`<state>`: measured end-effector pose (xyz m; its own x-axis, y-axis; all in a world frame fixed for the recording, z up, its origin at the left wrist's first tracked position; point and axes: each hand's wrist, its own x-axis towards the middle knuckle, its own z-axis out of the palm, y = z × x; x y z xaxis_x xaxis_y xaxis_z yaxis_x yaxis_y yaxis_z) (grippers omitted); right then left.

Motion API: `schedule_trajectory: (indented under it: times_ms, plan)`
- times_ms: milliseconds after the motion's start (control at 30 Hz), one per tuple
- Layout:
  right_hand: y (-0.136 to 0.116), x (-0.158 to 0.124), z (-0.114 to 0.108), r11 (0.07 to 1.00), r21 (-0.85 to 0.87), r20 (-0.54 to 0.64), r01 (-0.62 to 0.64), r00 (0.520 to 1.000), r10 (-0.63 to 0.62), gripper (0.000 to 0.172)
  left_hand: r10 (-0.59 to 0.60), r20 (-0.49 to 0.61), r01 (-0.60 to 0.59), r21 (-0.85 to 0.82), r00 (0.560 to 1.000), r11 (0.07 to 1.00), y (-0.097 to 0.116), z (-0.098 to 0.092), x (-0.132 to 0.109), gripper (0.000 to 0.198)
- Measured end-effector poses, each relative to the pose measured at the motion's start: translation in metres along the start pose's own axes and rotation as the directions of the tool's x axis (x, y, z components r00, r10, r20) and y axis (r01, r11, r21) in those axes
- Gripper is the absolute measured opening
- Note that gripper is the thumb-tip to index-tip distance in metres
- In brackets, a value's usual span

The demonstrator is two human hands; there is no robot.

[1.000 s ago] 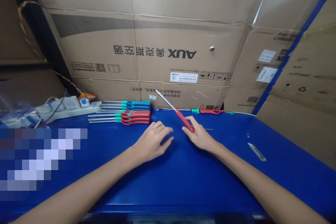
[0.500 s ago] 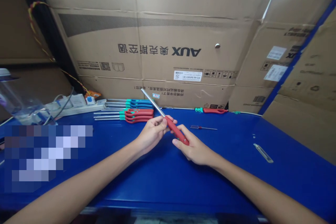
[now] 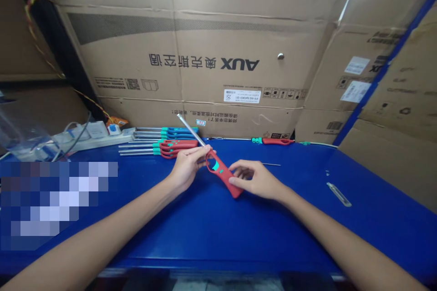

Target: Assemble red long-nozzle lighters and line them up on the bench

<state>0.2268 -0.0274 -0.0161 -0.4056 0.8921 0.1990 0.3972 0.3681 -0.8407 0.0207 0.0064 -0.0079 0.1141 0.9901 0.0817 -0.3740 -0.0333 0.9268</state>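
A long-nosed utility lighter with a red body (image 3: 221,173) lies across my two hands, its open side up and a teal part showing inside. My left hand (image 3: 187,168) grips it at the neck, below the steel tube (image 3: 191,130), which points to the far left. My right hand (image 3: 251,179) holds the wide red end. Beyond my left hand, matching lighters with red and blue bodies (image 3: 170,148) lie side by side in stacks. A thin steel shaft (image 3: 271,164) lies just past my right fingers, its handle hidden behind them.
The blue workbench (image 3: 300,218) ends at a wall of cardboard boxes. One more red lighter (image 3: 273,141) lies along the back edge. A power strip (image 3: 92,135) and clear plastic (image 3: 20,132) sit far left, and a slim metal strip (image 3: 338,194) lies right.
My left hand has come onto the lighter, which only my right hand pinched at first. The lighter has turned over to show its open side, and the tube now leans farther left.
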Motion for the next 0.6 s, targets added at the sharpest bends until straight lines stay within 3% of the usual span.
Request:
schedule_trajectory:
  times_ms: [133, 233, 333, 433, 567, 600]
  plan:
    - [0.014, 0.006, -0.023, 0.996, -0.089, -0.072, -0.032, 0.997, 0.025, 0.021, -0.011, -0.041, 0.013, 0.04, 0.999, 0.999, -0.003, -0.003, 0.003, 0.031]
    - [0.022, 0.008, -0.04, 0.955, -0.297, -0.165, -0.006, 0.985, -0.045, 0.018, 0.022, -0.043, -0.017, 0.101, 0.999, 0.995, -0.005, -0.003, 0.002, 0.03]
    - [0.029, 0.009, -0.063, 0.865, -0.484, -0.27, -0.133, 0.963, -0.003, 0.019, 0.024, -0.037, -0.019, 0.122, 0.999, 0.992, -0.007, -0.001, 0.002, 0.032]
    - [0.038, 0.007, -0.099, 0.744, -0.566, -0.445, -0.354, 0.892, 0.085, 0.016, -0.024, -0.007, 0.024, 0.063, 1.0, 0.998, -0.009, 0.0, 0.001, 0.032]
    - [0.058, -0.009, -0.157, 0.574, -0.517, -0.641, -0.635, 0.732, 0.233, 0.003, -0.044, 0.051, 0.045, -0.013, 0.998, 0.999, -0.008, 0.001, 0.0, 0.029]
    - [0.064, -0.015, -0.169, 0.536, -0.497, -0.665, -0.683, 0.696, 0.27, 0.007, -0.037, 0.049, 0.038, -0.024, 0.998, 0.999, -0.008, 0.001, 0.0, 0.028]
